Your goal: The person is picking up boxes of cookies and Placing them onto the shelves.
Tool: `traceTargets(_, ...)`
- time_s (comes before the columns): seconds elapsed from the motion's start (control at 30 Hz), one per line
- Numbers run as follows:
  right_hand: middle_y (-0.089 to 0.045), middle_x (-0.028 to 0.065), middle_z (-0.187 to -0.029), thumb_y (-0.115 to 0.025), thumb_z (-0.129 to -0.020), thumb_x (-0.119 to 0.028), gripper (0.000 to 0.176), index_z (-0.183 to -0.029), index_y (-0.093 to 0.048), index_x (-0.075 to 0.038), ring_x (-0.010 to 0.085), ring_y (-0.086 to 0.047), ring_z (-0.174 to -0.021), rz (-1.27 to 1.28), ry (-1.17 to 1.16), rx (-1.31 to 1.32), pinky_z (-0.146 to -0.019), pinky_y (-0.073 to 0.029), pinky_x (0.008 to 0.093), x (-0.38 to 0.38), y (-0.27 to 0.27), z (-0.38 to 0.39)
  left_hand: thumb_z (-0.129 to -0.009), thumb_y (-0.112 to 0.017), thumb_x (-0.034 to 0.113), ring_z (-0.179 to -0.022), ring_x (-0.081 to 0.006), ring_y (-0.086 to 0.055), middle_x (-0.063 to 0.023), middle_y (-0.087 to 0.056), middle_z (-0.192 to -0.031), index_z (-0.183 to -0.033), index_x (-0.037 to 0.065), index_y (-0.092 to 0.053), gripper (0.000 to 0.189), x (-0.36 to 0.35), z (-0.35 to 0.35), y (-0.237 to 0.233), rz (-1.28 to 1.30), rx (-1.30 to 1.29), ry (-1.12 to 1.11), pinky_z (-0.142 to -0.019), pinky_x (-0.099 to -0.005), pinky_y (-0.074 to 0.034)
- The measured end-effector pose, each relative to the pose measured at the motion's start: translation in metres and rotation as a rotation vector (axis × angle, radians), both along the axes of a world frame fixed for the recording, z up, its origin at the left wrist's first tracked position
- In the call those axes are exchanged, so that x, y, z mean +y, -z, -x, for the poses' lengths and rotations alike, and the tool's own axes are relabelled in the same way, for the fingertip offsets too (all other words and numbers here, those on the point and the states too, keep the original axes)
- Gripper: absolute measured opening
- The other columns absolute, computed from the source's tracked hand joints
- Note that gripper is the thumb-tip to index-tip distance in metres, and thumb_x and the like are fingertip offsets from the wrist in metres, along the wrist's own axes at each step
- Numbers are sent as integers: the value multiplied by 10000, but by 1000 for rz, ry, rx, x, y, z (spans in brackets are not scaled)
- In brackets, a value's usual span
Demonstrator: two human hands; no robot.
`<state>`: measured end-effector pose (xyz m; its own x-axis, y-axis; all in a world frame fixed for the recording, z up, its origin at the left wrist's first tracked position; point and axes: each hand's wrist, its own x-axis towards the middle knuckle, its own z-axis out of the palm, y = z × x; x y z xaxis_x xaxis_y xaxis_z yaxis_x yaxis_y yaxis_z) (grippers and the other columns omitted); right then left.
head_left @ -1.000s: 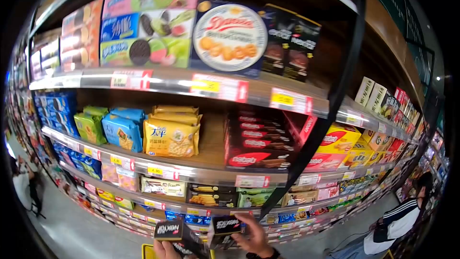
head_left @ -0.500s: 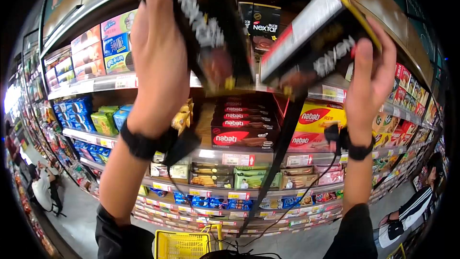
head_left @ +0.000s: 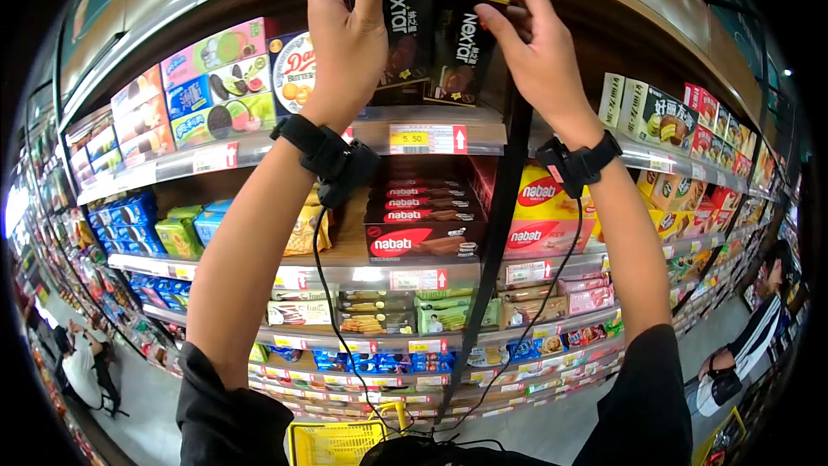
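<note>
The left Nextar box (head_left: pixel 407 26) stands upright at the top shelf (head_left: pixel 483 121), just right of the left hand (head_left: pixel 345 47). This hand is clamped on it, with the thumb across the front face. The right Nextar box (head_left: pixel 461 52) touches the first box and lies just left of the right hand (head_left: pixel 539 56), whose fingers are closed over its upper edge. Both boxes are black with white vertical lettering and a brown cookie picture. Contact with the shelf cannot be confirmed. A yellow price label (head_left: pixel 410 138) sits below, above red-and-black Nabati boxes (head_left: pixel 418 237).
</note>
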<state>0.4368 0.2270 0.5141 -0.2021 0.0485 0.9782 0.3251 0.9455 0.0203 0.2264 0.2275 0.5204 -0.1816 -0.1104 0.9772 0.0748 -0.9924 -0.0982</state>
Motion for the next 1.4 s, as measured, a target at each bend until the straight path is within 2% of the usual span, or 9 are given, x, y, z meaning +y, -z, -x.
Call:
traceTargets(0.33,-715,125,-1075,-639,-1043,-235,388,-1366,-552,-40,147,-682,-917,-24,231,-3,-832,-530,296,1,3,-5,-1115,-503,297,-1022,-134,-523,-80,-578,-1139,-1350,-30,-446,407,13,-13,0,-19,-21,74,-938,-285,-452)
traceTargets(0.6,-681,112,-864,-608,-1054,-279,418,-1395,-524,-52,123,-607,-751,59,272,12,-697,-483,284,9,0,1,-1117,-481,253,-1136,-220,-540,-142,-583,-1266,-1430,-22,-446,419,40,-5,-3,-209,-64,-363,-980,-362,-444)
traceTargets(0.77,-684,117,-870,-613,-1044,-288,426,-1387,-533,-50,140,-619,-783,25,399,7,-725,-493,284,17,-2,-2,-1095,-503,214,-1139,-356,-592,-189,-612,-1222,-1349,20,-498,319,19,-8,4,86,12,-474,-985,-396,-442)
traceTargets(0.87,-725,93,-939,-619,-1037,-289,358,-1313,-615,-61,136,-647,-833,-304,407,62,-747,-515,270,22,-4,2,-1085,-513,258,-1238,-373,-539,-211,-568,-1305,-1364,52,-496,347,31,-6,9,86,19,-664,-1088,-512,-346)
traceTargets(0.93,-461,361,-1421,-519,-1052,-172,362,-1317,-506,74,496,-499,-1306,-291,390,-42,-1106,-423,460,14,0,3,-1041,-588,348,-1392,-380,-428,-221,-493,-1450,-1419,48,-476,495,37,-2,10,123,115,-768,-1177,-632,-180)
traceTargets(1.03,-460,368,-1400,-509,-1029,-117,356,-1318,-470,87,522,-490,-1290,-271,395,-33,-1113,-416,477,8,4,8,-1100,-470,363,-1194,-297,-609,-88,-729,-1063,-1311,45,-532,386,52,-5,11,-5,-17,-912,-1147,-591,-289)
traceTargets(1.07,-460,368,-1400,-509,-1029,-117,356,-1318,-470,87,522,-490,-1290,-267,394,-30,-1113,-416,477,5,5,10,-1076,-502,379,-1228,-358,-579,-124,-721,-1117,-1321,74,-524,392,59,-1,11,-4,30,-875,-1135,-713,-166)
traceTargets(1.3,-460,420,-1364,-465,-1029,-117,489,-1419,-340,150,543,-502,-1269,-124,450,-79,-1090,-438,506,8,6,17,-1079,-488,381,-1327,-367,-521,-124,-716,-1201,-1313,69,-552,395,69,7,10,-26,67,-1029,-1142,-737,-147)
traceTargets(1.4,-567,460,-1166,-479,-1011,-141,584,-1447,-266,183,559,-591,-1120,-13,504,-89,-991,-488,547,19,7,20,-1058,-515,442,-1377,-382,-480,-145,-667,-1313,-1336,69,-551,467,79,11,10,-7,96,-1039,-1140,-761,-114)
